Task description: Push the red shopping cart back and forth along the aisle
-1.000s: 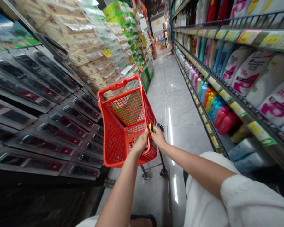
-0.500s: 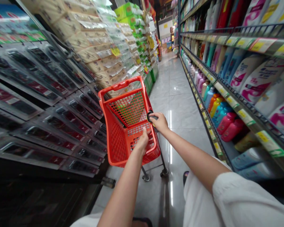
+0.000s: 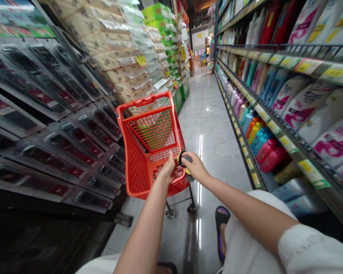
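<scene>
My right hand [image 3: 194, 165] is closed around a black-and-yellow round item [image 3: 181, 158], whose exact kind I cannot make out. Another black-and-yellow part of it [image 3: 190, 175] shows under the fingers. Close by on the left is my left hand [image 3: 171, 169], thumb up and apart from the fingers, with nothing visible in it; whether its fingertips touch the item is unclear. Both hands are over the near right side of a red plastic shopping cart [image 3: 138, 173]. Its basket has grid walls, and no goods show inside.
Shelves [image 3: 286, 142] of bottles with price tags line the right. Packaged goods hang on a rack [image 3: 60, 140] at the left, beyond which stand tall stacks of wrapped packs [image 3: 111, 49]. Grey floor tiles [image 3: 214, 129] run down the aisle. My sandalled foot [image 3: 223, 228] is below.
My left hand has come nearer to the right hand and the item. The item sits lower in view, with more of its black-and-yellow body showing. The cart has shifted slightly left in view.
</scene>
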Motion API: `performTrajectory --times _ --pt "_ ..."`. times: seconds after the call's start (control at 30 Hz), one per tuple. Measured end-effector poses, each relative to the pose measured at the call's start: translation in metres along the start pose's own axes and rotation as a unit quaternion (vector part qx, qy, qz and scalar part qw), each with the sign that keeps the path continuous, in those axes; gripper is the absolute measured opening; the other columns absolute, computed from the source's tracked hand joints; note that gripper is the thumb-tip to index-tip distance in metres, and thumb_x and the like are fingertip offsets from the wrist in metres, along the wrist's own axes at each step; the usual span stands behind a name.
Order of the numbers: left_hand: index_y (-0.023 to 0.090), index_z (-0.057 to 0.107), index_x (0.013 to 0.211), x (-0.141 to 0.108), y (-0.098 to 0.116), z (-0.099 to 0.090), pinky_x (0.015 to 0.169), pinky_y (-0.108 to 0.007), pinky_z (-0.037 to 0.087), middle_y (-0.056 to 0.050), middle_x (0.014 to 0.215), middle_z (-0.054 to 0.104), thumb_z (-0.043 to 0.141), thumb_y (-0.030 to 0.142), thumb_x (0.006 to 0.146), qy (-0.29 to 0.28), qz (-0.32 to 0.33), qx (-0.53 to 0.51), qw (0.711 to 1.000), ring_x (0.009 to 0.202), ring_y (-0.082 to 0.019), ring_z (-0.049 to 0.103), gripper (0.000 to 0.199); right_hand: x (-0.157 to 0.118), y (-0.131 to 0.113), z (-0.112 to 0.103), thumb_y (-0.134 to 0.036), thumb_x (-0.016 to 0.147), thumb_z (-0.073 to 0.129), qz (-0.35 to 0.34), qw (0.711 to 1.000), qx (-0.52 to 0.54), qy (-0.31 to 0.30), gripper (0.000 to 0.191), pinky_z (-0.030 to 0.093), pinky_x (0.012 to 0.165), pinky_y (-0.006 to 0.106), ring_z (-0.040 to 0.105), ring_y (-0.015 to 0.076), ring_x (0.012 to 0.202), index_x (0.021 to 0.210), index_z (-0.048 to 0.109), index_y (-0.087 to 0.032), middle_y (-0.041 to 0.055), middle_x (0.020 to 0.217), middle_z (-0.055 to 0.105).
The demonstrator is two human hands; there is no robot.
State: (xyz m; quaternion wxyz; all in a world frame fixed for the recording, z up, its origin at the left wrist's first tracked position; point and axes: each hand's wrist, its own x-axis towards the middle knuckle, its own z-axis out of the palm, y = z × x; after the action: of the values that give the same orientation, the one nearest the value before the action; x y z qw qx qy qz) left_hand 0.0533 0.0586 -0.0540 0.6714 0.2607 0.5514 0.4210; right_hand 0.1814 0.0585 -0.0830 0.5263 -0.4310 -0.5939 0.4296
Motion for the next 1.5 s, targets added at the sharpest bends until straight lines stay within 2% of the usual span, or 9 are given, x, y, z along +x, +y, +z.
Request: performTrajectory --times 0.2,0.47,0.77,0.97,1.1,1.23,1.3,1.43,1.5 --pt "0.017 0.064 0.093 0.006 0.002 0.010 0.044 -0.018 0.035 0.001 0.062 0.061 0.058 0.062 0.081 0.017 0.073 0.085 0.994 0.042 -0.007 0.046 0.046 0.048 0.011 0.013 -0.035 0.075 0.060 0.109 0.983 0.144 0.024 0.023 0.050 0.075 0.029 0.059 0.0160 0.077 0.093 0.064 -0.020 -0.0008 0.081 0.066" --pt "0.017 0.059 0.068 0.005 0.012 0.000 0.059 -0.027 0.046 -0.001 0.061 0.061 0.062 0.067 0.074 0.046 0.174 0.193 0.965 0.063 -0.016 0.058 0.051 -0.028 0.023 0.022 -0.023 0.070 0.056 0.049 0.996 0.071 0.030 0.020 0.049 0.084 0.031 0.062 0.0201 0.090 0.086 0.068 -0.021 0.0012 0.089 0.069" --pt "0.014 0.067 0.102 0.008 0.009 -0.011 0.092 -0.037 0.047 -0.011 0.095 0.074 0.061 0.065 0.077 0.006 0.157 0.124 0.980 0.101 -0.025 0.065 0.057 0.041 0.016 0.043 -0.024 0.074 0.057 0.038 0.996 0.038 0.064 0.020 0.047 0.090 0.033 0.060 0.0194 0.094 0.092 0.066 -0.022 0.0026 0.096 0.066" --pt "0.013 0.068 0.087 0.008 0.010 -0.016 0.093 -0.036 0.048 -0.011 0.093 0.074 0.070 0.072 0.060 0.027 0.149 0.123 0.981 0.101 -0.026 0.065 0.065 0.000 0.036 0.047 -0.023 0.078 0.055 0.009 0.998 0.020 0.064 0.024 0.045 0.097 0.032 0.059 0.0177 0.104 0.099 0.065 -0.025 0.0031 0.104 0.062" --pt "0.013 0.068 0.089 -0.002 0.010 -0.018 0.089 -0.037 0.050 -0.010 0.088 0.074 0.070 0.066 0.067 0.018 0.128 0.114 0.985 0.096 -0.026 0.067 0.056 -0.020 0.072 0.054 -0.015 0.073 0.055 0.157 0.985 -0.030 0.063 0.025 0.047 0.089 0.034 0.062 0.0193 0.096 0.094 0.065 -0.024 0.0032 0.099 0.065" --pt "0.013 0.069 0.093 -0.010 0.012 -0.020 0.088 -0.039 0.051 -0.011 0.090 0.075 0.069 0.059 0.072 0.018 0.112 0.109 0.988 0.095 -0.027 0.068 0.050 -0.003 0.082 0.066 -0.016 0.071 0.056 0.320 0.945 -0.043 0.058 0.017 0.050 0.078 0.037 0.063 0.0211 0.079 0.084 0.064 -0.022 0.0026 0.082 0.067" --pt "0.012 0.070 0.094 -0.008 0.012 -0.021 0.088 -0.039 0.051 -0.011 0.092 0.075 0.068 0.056 0.075 0.026 0.113 0.106 0.988 0.095 -0.027 0.068 0.048 0.018 0.066 0.067 -0.018 0.072 0.054 0.271 0.960 0.001 0.067 0.018 0.050 0.079 0.034 0.064 0.0188 0.081 0.087 0.064 -0.021 0.0018 0.086 0.068" --pt "0.013 0.070 0.097 0.001 0.012 -0.023 0.090 -0.037 0.051 -0.011 0.096 0.075 0.065 0.050 0.081 0.032 0.124 0.094 0.987 0.097 -0.025 0.068 0.041 0.055 0.030 0.059 -0.025 0.077 0.054 0.009 0.988 0.141 0.059 0.024 0.048 0.089 0.028 0.063 0.0160 0.095 0.098 0.063 -0.021 0.0025 0.103 0.068" --pt "0.013 0.070 0.096 0.005 0.012 -0.022 0.091 -0.037 0.050 -0.011 0.097 0.075 0.066 0.050 0.081 0.035 0.129 0.093 0.987 0.099 -0.025 0.068 0.041 0.057 0.028 0.056 -0.027 0.079 0.052 -0.007 0.987 0.140 0.073 0.026 0.047 0.092 0.029 0.062 0.0164 0.100 0.102 0.062 -0.021 0.0034 0.107 0.067"
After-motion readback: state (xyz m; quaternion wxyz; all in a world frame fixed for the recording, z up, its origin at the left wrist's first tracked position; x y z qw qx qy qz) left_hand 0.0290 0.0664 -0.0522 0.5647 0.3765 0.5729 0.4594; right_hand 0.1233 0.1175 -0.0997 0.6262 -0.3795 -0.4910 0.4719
